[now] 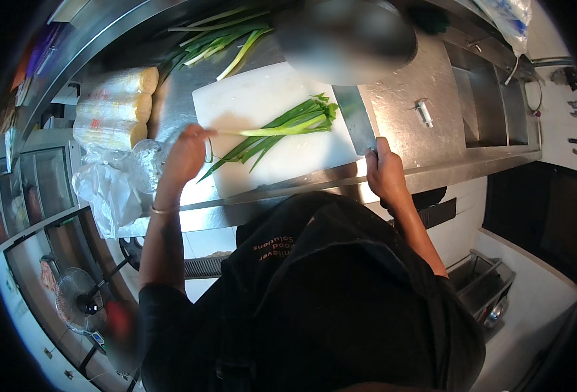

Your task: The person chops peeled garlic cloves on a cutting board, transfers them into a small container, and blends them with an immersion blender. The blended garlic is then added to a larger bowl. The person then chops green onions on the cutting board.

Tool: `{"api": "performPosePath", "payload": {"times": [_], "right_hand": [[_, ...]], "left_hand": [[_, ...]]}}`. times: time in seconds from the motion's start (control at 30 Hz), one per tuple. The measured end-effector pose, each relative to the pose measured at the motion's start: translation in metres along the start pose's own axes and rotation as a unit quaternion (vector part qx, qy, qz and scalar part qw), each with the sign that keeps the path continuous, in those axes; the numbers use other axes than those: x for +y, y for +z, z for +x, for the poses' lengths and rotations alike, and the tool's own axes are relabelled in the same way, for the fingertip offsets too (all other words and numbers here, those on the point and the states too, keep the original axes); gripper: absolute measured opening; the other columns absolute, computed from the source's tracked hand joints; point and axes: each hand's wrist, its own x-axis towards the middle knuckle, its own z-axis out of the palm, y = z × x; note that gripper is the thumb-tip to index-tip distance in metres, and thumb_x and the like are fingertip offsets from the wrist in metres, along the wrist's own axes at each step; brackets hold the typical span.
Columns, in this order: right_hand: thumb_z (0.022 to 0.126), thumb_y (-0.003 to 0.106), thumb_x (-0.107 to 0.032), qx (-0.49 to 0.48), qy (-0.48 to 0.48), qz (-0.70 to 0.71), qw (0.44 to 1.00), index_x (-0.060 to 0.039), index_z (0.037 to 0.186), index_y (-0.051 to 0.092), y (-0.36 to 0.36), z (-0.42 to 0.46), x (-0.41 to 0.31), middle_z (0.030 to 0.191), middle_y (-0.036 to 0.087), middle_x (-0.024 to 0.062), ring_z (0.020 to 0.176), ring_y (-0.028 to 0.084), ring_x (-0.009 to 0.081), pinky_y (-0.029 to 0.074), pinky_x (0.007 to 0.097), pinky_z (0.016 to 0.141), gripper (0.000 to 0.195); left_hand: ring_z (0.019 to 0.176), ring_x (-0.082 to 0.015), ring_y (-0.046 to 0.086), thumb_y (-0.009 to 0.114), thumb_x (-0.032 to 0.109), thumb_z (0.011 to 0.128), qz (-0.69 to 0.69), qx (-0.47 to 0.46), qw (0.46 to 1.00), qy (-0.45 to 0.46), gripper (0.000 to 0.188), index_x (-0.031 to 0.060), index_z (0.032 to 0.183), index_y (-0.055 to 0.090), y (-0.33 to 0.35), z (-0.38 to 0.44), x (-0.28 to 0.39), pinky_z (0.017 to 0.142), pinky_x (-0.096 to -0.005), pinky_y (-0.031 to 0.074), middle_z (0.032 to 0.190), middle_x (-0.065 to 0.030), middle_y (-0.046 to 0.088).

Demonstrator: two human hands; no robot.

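Note:
My left hand (189, 153) grips the pale root end of a green onion (264, 131) at the left side of a white cutting board (239, 179). More green onion leaves (313, 112) lie bunched across the board, their cut ends to the right. In my right hand (385, 171) is the handle of a cleaver (354, 117), its broad blade pointing away from me over the board's right edge. The blade does not touch the bunch. Further whole green onions (225, 44) lie on the steel counter beyond the board, at the upper left.
Plastic-wrapped yellowish rolls (114, 108), a clear plastic container (148, 165) and a white plastic bag (107, 196) stand left. A large round object (345, 44), blurred, sits behind the board. To the right are a small white tube-like object (424, 114) and a steel sink (484, 105).

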Motion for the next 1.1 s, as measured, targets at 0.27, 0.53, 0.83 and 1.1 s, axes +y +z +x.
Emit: {"api": "performPosePath", "payload": {"times": [0.27,0.53,0.83,1.1], "right_hand": [[0.102,0.059,-0.014,-0.047,-0.012,-0.022,0.999,-0.0004,0.106,0.054,0.01,0.001,0.007,0.077,0.065,0.0305,0.077,0.066,0.0525,0.051,0.0551,0.067,0.015],[0.102,0.059,-0.014,-0.024,-0.014,-0.015,1.0,0.0001,0.106,0.054,-0.008,0.001,0.024,0.076,0.064,0.03,0.074,0.066,0.0512,0.05,0.0533,0.067,0.015],[0.102,0.059,-0.014,0.009,-0.022,0.033,0.999,0.0017,0.104,0.053,-0.015,-0.013,0.043,0.076,0.063,0.0293,0.073,0.065,0.049,0.05,0.0503,0.067,0.017],[0.101,0.061,-0.013,0.022,-0.019,0.048,0.998,0.0013,0.104,0.053,-0.014,-0.014,0.046,0.078,0.063,0.0299,0.074,0.065,0.0498,0.05,0.0501,0.067,0.017]], "left_hand": [[0.099,-0.0381,0.064,0.066,0.008,0.092,0.107,0.176,0.978,-0.026,0.007,0.006,0.098,0.07,0.001,-0.047,0.04,0.086,-0.0482,0.054,0.107,-0.0156,0.062],[0.083,-0.0396,0.07,0.066,0.019,0.098,-0.098,0.162,0.981,-0.03,0.015,0.005,0.101,0.07,-0.062,-0.014,0.101,0.074,-0.048,0.054,0.091,-0.0191,0.072],[0.093,-0.0418,0.073,0.07,0.036,0.093,0.071,0.042,0.968,-0.235,0.033,0.0061,0.107,0.072,0.04,-0.01,0.038,0.082,-0.0495,0.057,0.098,-0.0215,0.075],[0.09,-0.0369,0.073,0.069,0.017,0.093,-0.105,0.138,0.968,-0.182,0.014,0.0044,0.098,0.072,0.031,-0.001,0.057,0.08,-0.047,0.057,0.098,-0.0195,0.074]]}}
